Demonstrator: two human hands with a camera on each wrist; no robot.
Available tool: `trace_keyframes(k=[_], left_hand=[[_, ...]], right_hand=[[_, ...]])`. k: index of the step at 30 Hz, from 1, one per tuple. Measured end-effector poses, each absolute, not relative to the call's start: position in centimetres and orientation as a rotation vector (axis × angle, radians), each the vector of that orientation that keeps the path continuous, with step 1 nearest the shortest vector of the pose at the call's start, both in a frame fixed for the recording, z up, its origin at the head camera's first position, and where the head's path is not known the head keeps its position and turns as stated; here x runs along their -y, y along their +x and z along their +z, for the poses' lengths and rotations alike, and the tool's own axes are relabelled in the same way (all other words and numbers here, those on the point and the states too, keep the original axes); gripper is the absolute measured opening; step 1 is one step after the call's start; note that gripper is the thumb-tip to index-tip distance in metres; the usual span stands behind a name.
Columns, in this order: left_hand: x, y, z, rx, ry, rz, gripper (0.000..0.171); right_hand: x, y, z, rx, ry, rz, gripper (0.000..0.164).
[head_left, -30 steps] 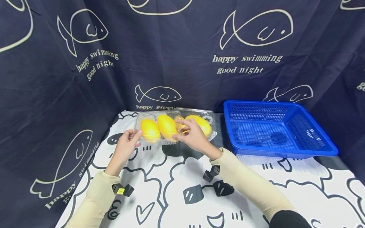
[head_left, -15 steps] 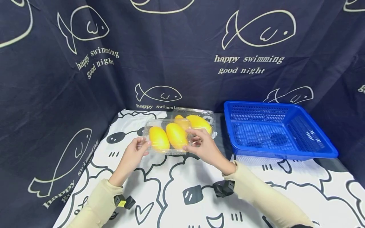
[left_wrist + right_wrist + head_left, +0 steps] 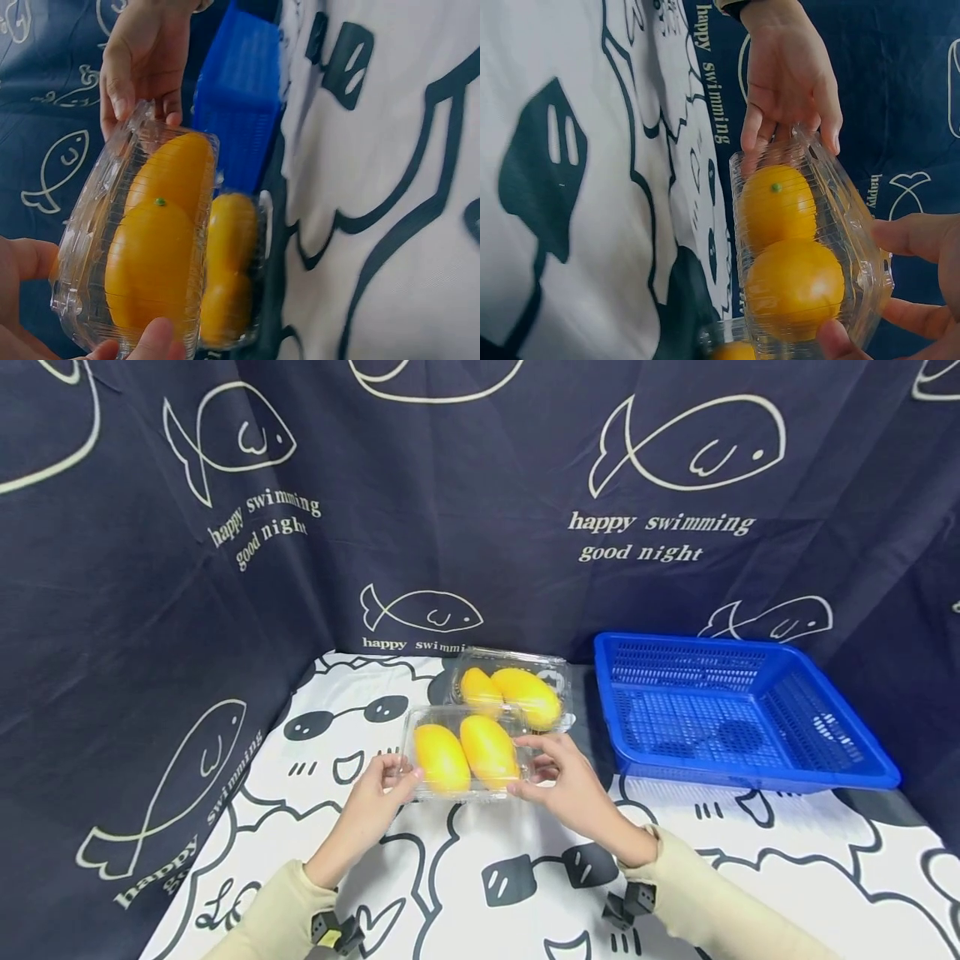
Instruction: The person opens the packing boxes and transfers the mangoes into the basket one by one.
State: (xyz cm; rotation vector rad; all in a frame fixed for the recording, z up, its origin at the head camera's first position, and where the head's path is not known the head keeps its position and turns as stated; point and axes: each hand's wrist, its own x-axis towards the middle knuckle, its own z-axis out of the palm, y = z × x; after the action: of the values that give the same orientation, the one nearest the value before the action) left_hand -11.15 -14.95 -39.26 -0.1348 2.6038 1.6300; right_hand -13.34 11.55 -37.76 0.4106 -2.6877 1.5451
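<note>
Pinching a clear plastic box (image 3: 480, 795) by its two short ends, the hands hold it between them — the left hand (image 3: 382, 789) at the box's 8 to 9 o'clock, thumb and fingers on its edge, the right hand (image 3: 566, 781) at its 3 to 4 o'clock, doing the same. Inside the box lie two yellow fruits (image 3: 442, 758) side by side, their upper ends leaning towards 11 o'clock; the box's ribbed face shows in both wrist views. A second clear box (image 3: 517, 657), also with two yellow fruits in it, sits near the first at its 1 o'clock and at the right hand's 11 o'clock — whether the boxes touch cannot be told. A blue basket (image 3: 738, 772) stands well apart, around 3 o'clock from the held box, on the patterned cloth (image 3: 450, 893)
</note>
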Motion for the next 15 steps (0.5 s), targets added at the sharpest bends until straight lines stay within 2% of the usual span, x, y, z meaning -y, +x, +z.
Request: trace_keyframes(k=[15], left_hand=[[13.7,-11.1,-42.0,-2.608,-0.118,1.592,0.050]], right_hand=[[-12.6,-11.9,-40.6,2.690,0.326,1.630,0.053]])
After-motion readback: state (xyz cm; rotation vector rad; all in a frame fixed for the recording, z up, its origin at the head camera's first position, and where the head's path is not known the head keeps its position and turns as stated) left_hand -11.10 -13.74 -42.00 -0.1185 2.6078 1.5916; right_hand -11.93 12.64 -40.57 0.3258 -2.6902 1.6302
